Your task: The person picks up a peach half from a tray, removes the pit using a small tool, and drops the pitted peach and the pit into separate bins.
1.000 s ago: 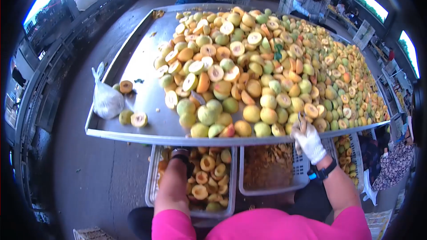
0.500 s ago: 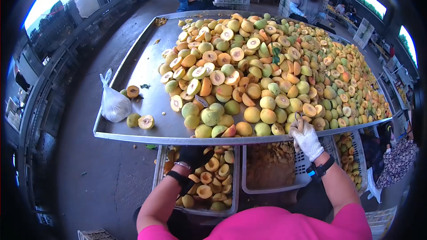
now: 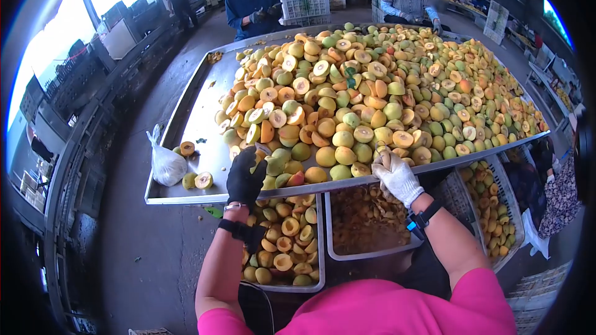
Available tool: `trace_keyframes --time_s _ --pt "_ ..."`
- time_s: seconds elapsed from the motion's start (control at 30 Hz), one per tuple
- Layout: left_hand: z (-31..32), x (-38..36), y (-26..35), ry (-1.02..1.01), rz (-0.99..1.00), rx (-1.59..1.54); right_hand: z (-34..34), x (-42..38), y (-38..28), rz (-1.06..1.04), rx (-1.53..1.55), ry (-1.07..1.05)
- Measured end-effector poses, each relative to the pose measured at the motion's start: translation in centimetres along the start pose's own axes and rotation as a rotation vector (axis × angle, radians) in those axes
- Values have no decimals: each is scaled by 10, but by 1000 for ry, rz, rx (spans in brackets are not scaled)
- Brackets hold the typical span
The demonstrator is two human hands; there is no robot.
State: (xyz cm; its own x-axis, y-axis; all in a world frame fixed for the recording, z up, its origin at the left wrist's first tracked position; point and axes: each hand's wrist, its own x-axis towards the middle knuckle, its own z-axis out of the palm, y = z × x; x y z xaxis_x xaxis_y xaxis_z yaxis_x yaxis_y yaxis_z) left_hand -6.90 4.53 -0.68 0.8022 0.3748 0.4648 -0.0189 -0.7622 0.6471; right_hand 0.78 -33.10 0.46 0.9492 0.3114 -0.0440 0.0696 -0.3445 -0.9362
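Observation:
My left hand [image 3: 246, 177], in a black glove, reaches over the near rim of the metal table [image 3: 194, 99] among the peaches at the front of the pile. Its fingers are apart around the fruit there, and I see no firm grip. My right hand [image 3: 396, 177], in a white glove, is closed at the table's front edge on a small tool [image 3: 379, 147] with a thin metal tip; its handle is hidden in the fingers. A big heap of halved yellow peaches [image 3: 342, 138] lies before both hands, many with pits showing.
Below the table's edge stand a crate of pitted peach halves [image 3: 318, 245], a tub of brown scraps [image 3: 332, 229] and another peach crate [image 3: 516, 229]. A tied white plastic bag [image 3: 167, 164] sits at the table's left corner. Two people [image 3: 251, 6] [image 3: 410, 0] are across the table.
My left hand has risen from over the peach crate below to the fruit on the table. My right hand still holds the tool at the edge. The view has shifted and tilted up slightly.

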Motion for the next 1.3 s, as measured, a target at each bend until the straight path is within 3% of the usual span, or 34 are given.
trace_keyframes --time_s 0.07,0.1,0.17,0.33,0.4,0.43,0.53,0.67,0.7,0.77,0.8,0.83,0.87,0.93,1.0,1.1,1.13,1.2,1.27,1.3 --pt "15 19 16 2 41 119 -3 -1 -9 75 12 -41" --pt "23 30 22 -20 66 117 -2 9 13 -139 -158 -3" --pt "41 56 36 -59 151 159 -4 11 21 -194 -251 -9" --pt "89 126 46 -161 599 552 -5 10 18 -310 -305 37" --pt "103 145 45 -354 648 718 -5 13 26 -418 -389 64" --pt "104 150 52 -568 529 800 -6 13 30 -485 -486 79" --pt "116 150 69 -610 480 956 -7 12 31 -554 -731 50" --pt "116 136 52 -483 548 945 0 18 43 -601 -603 131" --pt "115 129 46 -408 585 879 2 19 44 -574 -590 136" --pt "107 114 47 -443 354 714 1 18 40 -488 -504 109" --pt "99 102 50 -459 234 631 0 20 40 -554 -532 153" --pt "90 86 48 -280 221 394 -1 21 41 -406 -369 68" --pt "87 75 40 -47 347 306 -5 15 29 -250 -216 -4" --pt "78 48 41 4 -78 -585 -11 -3 -3 79 70 -84" --pt "57 8 51 112 -363 -1027 1 -9 11 -41 -6 -57" --pt "48 -57 58 149 -454 -1523 31 -34 35 -121 54 -217" --pt "47 -78 68 180 -480 -1625 44 -51 35 -190 -26 -171" --pt "42 -111 88 104 -527 -1922 52 -81 19 -62 -8 -314" --pt "47 -135 104 126 -534 -1814 54 -108 2 69 115 -431" --pt "53 -147 110 65 -280 -1348 56 -115 1 72 169 -460"
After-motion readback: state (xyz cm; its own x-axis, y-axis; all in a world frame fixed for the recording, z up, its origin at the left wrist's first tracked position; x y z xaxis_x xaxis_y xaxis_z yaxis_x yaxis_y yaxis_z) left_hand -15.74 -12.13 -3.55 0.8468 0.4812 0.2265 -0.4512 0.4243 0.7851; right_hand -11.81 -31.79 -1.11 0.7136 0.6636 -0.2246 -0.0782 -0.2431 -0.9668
